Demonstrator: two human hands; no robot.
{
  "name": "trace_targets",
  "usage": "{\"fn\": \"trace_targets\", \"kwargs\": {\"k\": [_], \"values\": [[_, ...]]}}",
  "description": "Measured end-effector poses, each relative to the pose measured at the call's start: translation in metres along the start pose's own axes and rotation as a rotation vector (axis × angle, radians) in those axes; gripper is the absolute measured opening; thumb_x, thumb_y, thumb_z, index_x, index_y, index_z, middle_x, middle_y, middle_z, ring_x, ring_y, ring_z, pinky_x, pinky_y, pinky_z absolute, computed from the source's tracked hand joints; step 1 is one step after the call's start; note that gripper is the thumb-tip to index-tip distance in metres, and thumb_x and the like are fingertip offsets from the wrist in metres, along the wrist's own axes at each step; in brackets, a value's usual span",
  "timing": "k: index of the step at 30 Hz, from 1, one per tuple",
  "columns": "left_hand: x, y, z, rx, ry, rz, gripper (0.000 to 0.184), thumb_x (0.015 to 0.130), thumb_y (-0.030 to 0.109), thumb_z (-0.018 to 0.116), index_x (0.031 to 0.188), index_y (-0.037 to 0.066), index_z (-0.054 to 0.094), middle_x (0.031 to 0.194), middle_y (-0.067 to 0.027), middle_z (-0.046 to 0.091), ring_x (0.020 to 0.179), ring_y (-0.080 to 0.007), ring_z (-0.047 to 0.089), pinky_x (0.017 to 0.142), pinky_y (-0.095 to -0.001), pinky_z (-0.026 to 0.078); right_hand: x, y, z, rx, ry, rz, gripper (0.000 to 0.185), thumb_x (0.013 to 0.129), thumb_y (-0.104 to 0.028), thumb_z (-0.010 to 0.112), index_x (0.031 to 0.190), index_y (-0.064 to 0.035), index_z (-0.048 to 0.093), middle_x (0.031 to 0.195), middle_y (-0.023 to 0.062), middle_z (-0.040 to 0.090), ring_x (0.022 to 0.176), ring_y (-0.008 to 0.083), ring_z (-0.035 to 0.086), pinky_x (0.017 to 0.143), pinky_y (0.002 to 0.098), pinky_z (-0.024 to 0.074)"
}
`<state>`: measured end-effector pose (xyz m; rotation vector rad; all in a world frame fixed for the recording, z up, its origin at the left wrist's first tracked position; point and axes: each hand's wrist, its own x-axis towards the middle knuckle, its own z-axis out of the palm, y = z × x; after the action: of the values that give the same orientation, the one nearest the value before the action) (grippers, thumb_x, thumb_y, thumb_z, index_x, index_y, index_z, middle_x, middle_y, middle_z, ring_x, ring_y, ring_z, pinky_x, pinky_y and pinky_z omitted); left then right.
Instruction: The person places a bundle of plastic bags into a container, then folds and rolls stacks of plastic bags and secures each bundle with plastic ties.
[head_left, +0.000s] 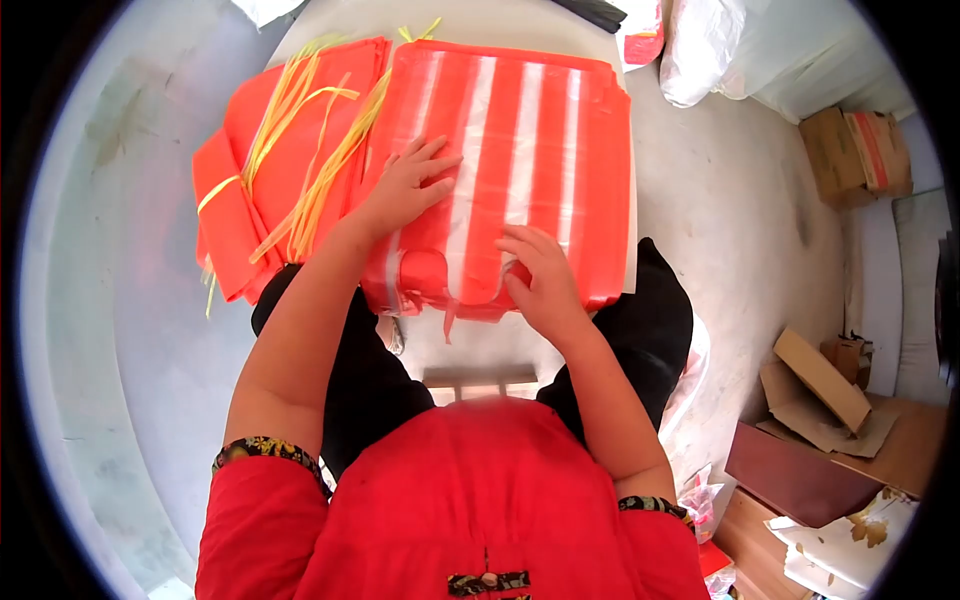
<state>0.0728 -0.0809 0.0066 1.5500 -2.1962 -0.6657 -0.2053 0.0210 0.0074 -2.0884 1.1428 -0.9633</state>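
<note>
A flat stack of red plastic bags [590, 170] with silvery-white stripes lies before me, its handle cut-outs towards my body. My left hand [408, 187] rests on the left part of the top bag, fingers spread. On the near edge, beside a handle cut-out, lies my right hand [543, 280]; its fingers are slightly bent, with a gap between thumb and forefinger. Left of the stack are folded red bundles [290, 130], one tied with a yellow band. Loose yellow strips [325, 190] lie across them.
The pile sits on a pale tabletop [480, 22] over my knees. Cardboard boxes [855, 155] stand at the far right, and an opened carton [825, 400] lies on a brown cabinet [790, 475] at lower right. A white plastic bundle [700, 45] is at the top.
</note>
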Motion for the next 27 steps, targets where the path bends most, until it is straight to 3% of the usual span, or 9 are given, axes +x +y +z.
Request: {"fn": "trace_targets", "kwargs": {"k": [4, 7, 10, 13, 14, 18, 21, 24, 27], "values": [[-0.005, -0.004, -0.008, -0.334, 0.034, 0.041, 0.048, 0.102, 0.025, 0.063, 0.149, 0.015, 0.06, 0.163, -0.0115, 0.047, 0.159, -0.0322, 0.027, 0.127, -0.0492, 0.024, 0.001, -0.004, 0.008, -0.063, -0.103, 0.114, 0.049, 0.08, 0.006, 0.069, 0.128, -0.0074, 0.069, 0.15, 0.0102, 0.056, 0.144, 0.035, 0.042, 0.114, 0.0431, 0.0434], [-0.012, 0.002, -0.012, -0.631, 0.07, -0.054, 0.046, 0.101, 0.022, 0.064, 0.147, 0.013, 0.062, 0.157, -0.0123, 0.053, 0.157, -0.0318, 0.031, 0.125, -0.045, 0.028, 0.004, -0.011, 0.011, -0.044, -0.1, 0.17, 0.047, 0.079, 0.004, 0.072, 0.125, -0.0088, 0.073, 0.15, 0.0092, 0.056, 0.141, 0.0344, 0.044, 0.113, 0.0438, 0.0431], [-0.008, -0.007, -0.006, -0.75, 0.062, -0.027, 0.041, 0.099, 0.025, 0.067, 0.138, 0.013, 0.069, 0.152, -0.012, 0.058, 0.156, -0.0313, 0.034, 0.125, -0.0466, 0.03, 0.01, -0.013, 0.019, -0.045, -0.018, 0.152, 0.042, 0.074, 0.006, 0.073, 0.114, -0.0062, 0.075, 0.141, 0.0109, 0.062, 0.127, 0.0342, 0.056, 0.102, 0.0452, 0.0507], [-0.014, 0.003, -0.014, -0.389, 0.024, 0.057, 0.035, 0.095, 0.029, 0.072, 0.126, 0.012, 0.076, 0.147, -0.0125, 0.061, 0.154, -0.0335, 0.036, 0.124, -0.0469, 0.031, 0.01, 0.0, 0.028, -0.024, 0.052, 0.156, 0.032, 0.078, 0.003, 0.072, 0.109, -0.0043, 0.077, 0.138, 0.0106, 0.065, 0.124, 0.0331, 0.057, 0.098, 0.0431, 0.0522], [-0.016, 0.008, -0.019, -0.367, -0.006, 0.132, 0.033, 0.089, 0.034, 0.079, 0.112, 0.011, 0.08, 0.145, -0.0128, 0.063, 0.153, -0.0379, 0.036, 0.124, -0.0494, 0.03, 0.009, 0.004, 0.028, -0.009, 0.045, 0.152, 0.03, 0.08, 0.001, 0.072, 0.109, -0.0039, 0.077, 0.137, 0.0111, 0.065, 0.124, 0.0332, 0.057, 0.098, 0.0427, 0.052], [-0.036, 0.029, -0.019, -0.271, -0.093, 0.318, 0.033, 0.082, 0.039, 0.084, 0.1, 0.012, 0.08, 0.142, -0.0118, 0.064, 0.151, -0.0429, 0.038, 0.124, -0.0601, 0.026, 0.013, 0.012, 0.025, 0.095, 0.029, 0.19, 0.024, 0.087, -0.005, 0.072, 0.11, -0.0031, 0.077, 0.136, 0.0126, 0.066, 0.124, 0.0337, 0.057, 0.097, 0.0403, 0.0528], [-0.037, 0.034, -0.01, -0.13, -0.207, 0.309, 0.027, 0.086, 0.035, 0.081, 0.098, 0.011, 0.08, 0.14, -0.0116, 0.065, 0.151, -0.0413, 0.038, 0.123, -0.0624, 0.028, 0.02, -0.006, 0.022, 0.182, 0.041, 0.311, 0.024, 0.089, -0.005, 0.072, 0.112, -0.0033, 0.077, 0.133, 0.0129, 0.067, 0.122, 0.0321, 0.059, 0.094, 0.0379, 0.0551], [-0.037, 0.035, -0.002, -0.23, -0.126, 0.32, 0.02, 0.088, 0.023, 0.08, 0.098, 0.006, 0.076, 0.138, -0.0036, 0.065, 0.153, -0.0403, 0.038, 0.123, -0.0589, 0.028, 0.028, -0.031, 0.028, 0.178, 0.111, 0.367, 0.027, 0.088, -0.003, 0.075, 0.114, -0.0033, 0.076, 0.127, 0.0115, 0.07, 0.118, 0.0294, 0.062, 0.089, 0.0342, 0.0579], [-0.038, 0.036, -0.01, -0.257, -0.106, 0.366, 0.018, 0.095, 0.025, 0.073, 0.099, 0.008, 0.08, 0.132, -0.0118, 0.069, 0.142, -0.0368, 0.052, 0.118, -0.0568, 0.038, 0.032, -0.021, 0.035, 0.164, 0.123, 0.278, 0.027, 0.087, -0.001, 0.078, 0.114, -0.0025, 0.075, 0.123, 0.01, 0.071, 0.111, 0.0247, 0.067, 0.084, 0.0312, 0.0597]]}}
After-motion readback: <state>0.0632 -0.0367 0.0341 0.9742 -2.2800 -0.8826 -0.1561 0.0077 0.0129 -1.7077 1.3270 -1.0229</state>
